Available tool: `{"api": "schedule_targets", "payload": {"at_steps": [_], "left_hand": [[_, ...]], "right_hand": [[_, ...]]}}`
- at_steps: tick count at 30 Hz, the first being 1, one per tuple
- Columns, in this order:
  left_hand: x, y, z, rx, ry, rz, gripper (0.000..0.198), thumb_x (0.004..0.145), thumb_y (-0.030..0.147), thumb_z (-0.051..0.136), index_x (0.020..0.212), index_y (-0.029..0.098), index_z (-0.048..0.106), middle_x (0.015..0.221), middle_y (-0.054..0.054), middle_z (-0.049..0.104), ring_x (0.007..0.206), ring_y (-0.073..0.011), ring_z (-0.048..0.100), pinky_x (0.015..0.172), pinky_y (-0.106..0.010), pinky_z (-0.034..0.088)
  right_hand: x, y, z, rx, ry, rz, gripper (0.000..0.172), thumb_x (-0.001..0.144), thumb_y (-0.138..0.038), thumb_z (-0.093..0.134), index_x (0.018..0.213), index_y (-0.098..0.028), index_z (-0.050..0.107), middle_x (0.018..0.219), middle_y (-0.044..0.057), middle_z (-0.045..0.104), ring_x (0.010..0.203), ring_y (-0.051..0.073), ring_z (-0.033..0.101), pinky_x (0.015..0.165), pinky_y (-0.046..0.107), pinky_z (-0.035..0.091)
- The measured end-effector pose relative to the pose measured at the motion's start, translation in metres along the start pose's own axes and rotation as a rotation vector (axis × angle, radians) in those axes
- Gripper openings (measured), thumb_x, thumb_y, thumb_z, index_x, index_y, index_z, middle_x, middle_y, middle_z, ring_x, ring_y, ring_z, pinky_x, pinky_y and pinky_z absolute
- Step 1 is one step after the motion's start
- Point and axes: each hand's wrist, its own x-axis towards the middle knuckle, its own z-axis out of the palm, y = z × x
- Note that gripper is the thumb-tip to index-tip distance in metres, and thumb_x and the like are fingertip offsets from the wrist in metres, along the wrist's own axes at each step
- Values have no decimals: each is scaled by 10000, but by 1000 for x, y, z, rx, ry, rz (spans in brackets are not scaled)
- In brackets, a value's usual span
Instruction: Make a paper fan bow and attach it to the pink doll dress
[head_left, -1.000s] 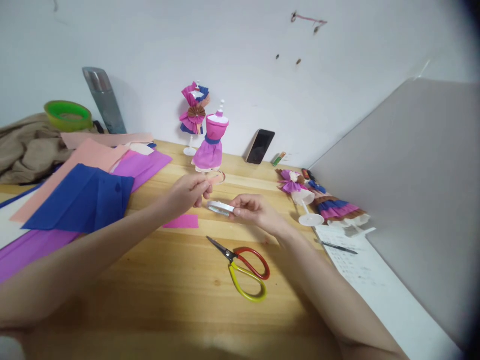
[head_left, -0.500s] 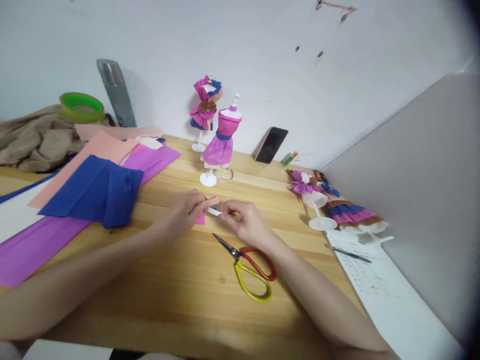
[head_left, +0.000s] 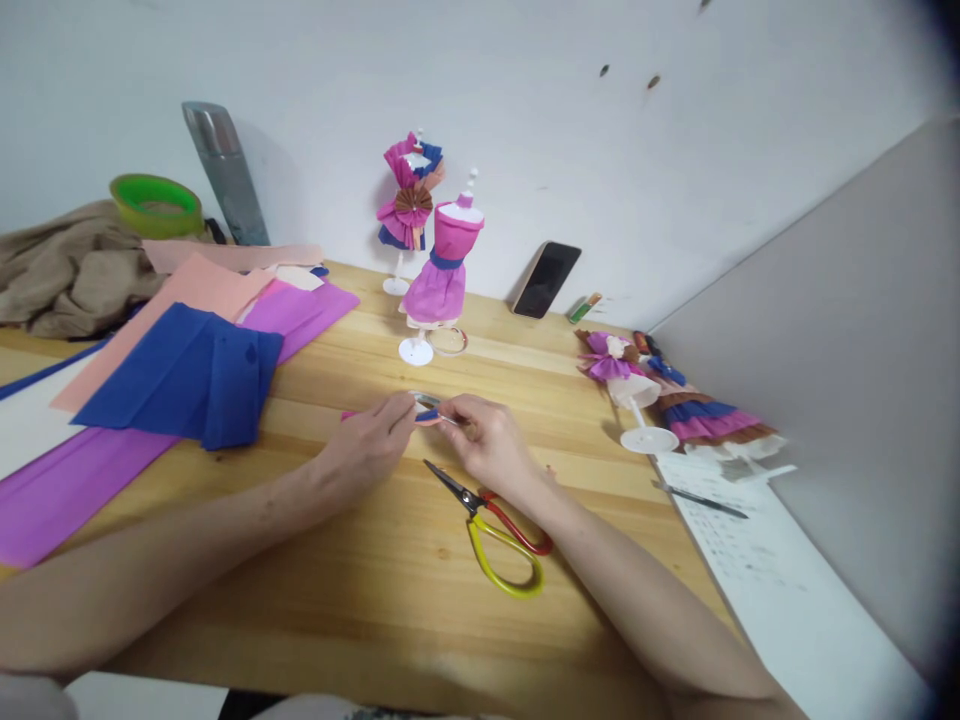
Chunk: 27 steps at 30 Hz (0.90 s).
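Note:
Over the middle of the table, my left hand and my right hand pinch a small stack of paper strips between them. Blue shows on top, with a salmon edge below it. A thin pale strip or loop arches behind, too small to make out fully. The fingers hide most of the strips' ends. A bit of pink paper peeks out left of my left hand. Below my right wrist lie scissors with one red and one yellow handle, blades slightly toward the left.
Two small dress forms in paper dresses stand behind my hands. Coloured paper sheets are piled at left, near a tape roll and a bottle. A phone leans on the wall; more dressed forms and a pen lie right.
The strips between my hands have turned, so blue now faces up where salmon and white showed before. My left hand has flattened over them. The view has shifted slightly.

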Motion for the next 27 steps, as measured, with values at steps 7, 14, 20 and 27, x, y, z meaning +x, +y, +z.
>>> {"api": "schedule_targets", "payload": {"at_steps": [7, 14, 20, 27], "left_hand": [[15, 2, -26, -546, 5, -306, 328, 906, 328, 460, 668, 154, 603, 633, -15, 596, 620, -136, 553, 616, -254, 462], [20, -6, -35, -964, -57, -448, 265, 817, 383, 606, 774, 146, 716, 788, -48, 723, 805, -180, 640, 731, -273, 479], [25, -20, -34, -1049, -86, -496, 284, 807, 424, 654, 759, 159, 745, 937, -89, 759, 973, -228, 665, 873, -330, 495], [24, -28, -34, -1110, -198, -364, 308, 786, 442, 685, 723, 147, 750, 839, -80, 759, 888, -197, 686, 985, -364, 457]], "right_hand": [[3, 11, 0, 61, -32, 5, 108, 857, -201, 559, 854, -193, 667, 785, 53, 695, 701, 178, 607, 663, 284, 453], [4, 15, -2, 280, -79, -34, 231, 896, -265, 534, 1083, -202, 654, 971, 75, 712, 859, 195, 647, 766, 311, 488], [1, 13, -4, 328, -132, -132, 258, 958, -314, 455, 1125, -211, 621, 862, 53, 649, 683, 149, 595, 688, 289, 484], [0, 8, -6, 353, -285, -103, 145, 954, -281, 451, 964, -212, 578, 851, 26, 597, 679, 132, 569, 688, 272, 477]]}}
